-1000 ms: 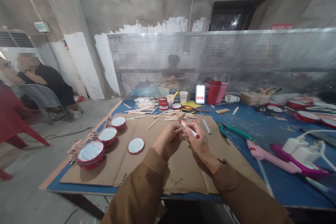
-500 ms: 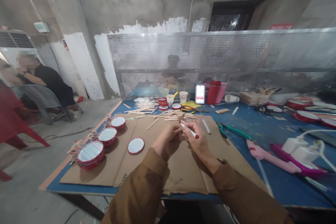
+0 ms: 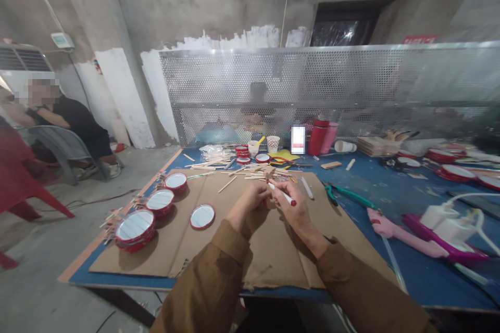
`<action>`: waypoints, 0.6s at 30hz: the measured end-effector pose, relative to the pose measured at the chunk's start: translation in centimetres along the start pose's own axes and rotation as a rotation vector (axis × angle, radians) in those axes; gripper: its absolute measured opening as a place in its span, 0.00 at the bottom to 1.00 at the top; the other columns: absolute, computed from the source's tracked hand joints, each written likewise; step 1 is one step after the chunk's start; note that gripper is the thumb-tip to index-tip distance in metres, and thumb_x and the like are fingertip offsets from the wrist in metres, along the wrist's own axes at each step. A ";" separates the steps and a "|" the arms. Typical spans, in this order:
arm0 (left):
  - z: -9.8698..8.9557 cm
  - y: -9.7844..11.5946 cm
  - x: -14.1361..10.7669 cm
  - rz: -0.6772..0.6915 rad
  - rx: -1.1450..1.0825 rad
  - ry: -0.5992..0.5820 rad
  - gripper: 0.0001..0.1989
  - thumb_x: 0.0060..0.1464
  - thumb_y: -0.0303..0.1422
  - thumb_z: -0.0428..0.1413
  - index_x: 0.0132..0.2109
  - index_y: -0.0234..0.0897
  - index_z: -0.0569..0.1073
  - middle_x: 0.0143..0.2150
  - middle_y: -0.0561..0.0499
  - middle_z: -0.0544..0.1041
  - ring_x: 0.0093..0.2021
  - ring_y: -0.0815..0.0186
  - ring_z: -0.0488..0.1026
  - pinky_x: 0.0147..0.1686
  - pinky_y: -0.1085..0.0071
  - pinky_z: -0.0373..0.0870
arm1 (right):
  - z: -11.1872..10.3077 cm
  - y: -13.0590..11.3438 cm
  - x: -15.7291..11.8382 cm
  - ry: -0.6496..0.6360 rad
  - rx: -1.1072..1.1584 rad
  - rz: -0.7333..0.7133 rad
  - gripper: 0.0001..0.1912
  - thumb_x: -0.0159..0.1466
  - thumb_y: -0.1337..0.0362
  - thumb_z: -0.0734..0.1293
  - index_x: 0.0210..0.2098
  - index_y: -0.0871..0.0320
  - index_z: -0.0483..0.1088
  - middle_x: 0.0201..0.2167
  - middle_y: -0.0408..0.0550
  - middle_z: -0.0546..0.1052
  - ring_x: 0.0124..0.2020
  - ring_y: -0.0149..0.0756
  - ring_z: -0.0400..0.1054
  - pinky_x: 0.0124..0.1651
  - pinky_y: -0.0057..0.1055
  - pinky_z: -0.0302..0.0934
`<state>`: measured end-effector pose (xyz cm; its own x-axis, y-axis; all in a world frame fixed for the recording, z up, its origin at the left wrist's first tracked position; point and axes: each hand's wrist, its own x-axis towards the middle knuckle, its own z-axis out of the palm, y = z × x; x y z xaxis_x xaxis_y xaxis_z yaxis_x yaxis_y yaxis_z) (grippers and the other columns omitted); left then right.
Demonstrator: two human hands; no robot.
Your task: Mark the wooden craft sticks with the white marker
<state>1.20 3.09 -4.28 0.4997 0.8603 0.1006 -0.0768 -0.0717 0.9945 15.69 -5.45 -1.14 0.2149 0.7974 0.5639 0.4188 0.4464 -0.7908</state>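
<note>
And here we are at the middle of the cardboard sheet (image 3: 273, 265), where the right hand (image 3: 294, 208) has its fingers closed firmly around a white marker (image 3: 283, 194), the red end pointing back toward the wrist and the other end tilted up and to the left, right at the fingers of the left hand (image 3: 252, 207)! Those left fingers are curled in close, a small brown piece (image 3: 269, 172) peeking up just beyond their tips; whether they pinch it, I cannot tell, because the hands hide too much

Straight past the fingertips, a scatter of wooden sticks (image 3: 226, 184) crowds the far edge of the cardboard, and a white pen-like stick (image 3: 307, 188) lies just beside the right hand. Over on the left, a red-rimmed disc (image 3: 202, 216) lies flat by itself, with three red drum-like rounds (image 3: 135, 226) lined up beyond it, wooden bits jutting from their outer sides

Swing right across the blue desk (image 3: 406, 270): green-handled pliers (image 3: 353, 196) reach over the cardboard's edge, and a pink glue gun (image 3: 406, 235) lies near white plugs (image 3: 439, 218). At the back, a lit phone (image 3: 298, 140) stands upright beside a red bottle (image 3: 317, 138), two paper cups (image 3: 272, 144) to its left, and a perforated metal screen (image 3: 222, 78) rises behind the lot
</note>
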 end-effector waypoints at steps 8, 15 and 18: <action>0.1 -0.4 0.4 -0.002 -0.053 0.010 0.20 0.49 0.46 0.77 0.30 0.35 0.80 0.24 0.51 0.74 0.27 0.68 0.66 0.31 0.71 0.59 | 0.0 -0.2 0.1 0.001 -0.005 -0.016 0.18 0.66 0.43 0.70 0.36 0.50 0.76 0.28 0.46 0.81 0.30 0.43 0.76 0.37 0.39 0.74; -0.1 -1.0 0.6 -0.034 -0.047 -0.003 0.19 0.50 0.45 0.76 0.31 0.34 0.81 0.25 0.50 0.74 0.28 0.67 0.67 0.33 0.70 0.60 | 0.1 -0.2 0.1 0.009 0.000 -0.017 0.19 0.67 0.41 0.69 0.37 0.50 0.77 0.30 0.48 0.82 0.31 0.43 0.76 0.37 0.39 0.74; 0.0 -1.0 0.6 -0.021 -0.057 0.018 0.19 0.51 0.44 0.76 0.31 0.34 0.81 0.25 0.49 0.74 0.29 0.66 0.69 0.34 0.70 0.62 | 0.1 -0.2 0.1 -0.009 -0.013 -0.023 0.19 0.68 0.41 0.69 0.36 0.50 0.76 0.29 0.47 0.82 0.32 0.44 0.77 0.39 0.39 0.74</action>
<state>1.58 3.68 -5.19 0.4860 0.8704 0.0790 -0.1159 -0.0254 0.9929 15.55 -5.43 -0.92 0.1967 0.7906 0.5799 0.4347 0.4598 -0.7743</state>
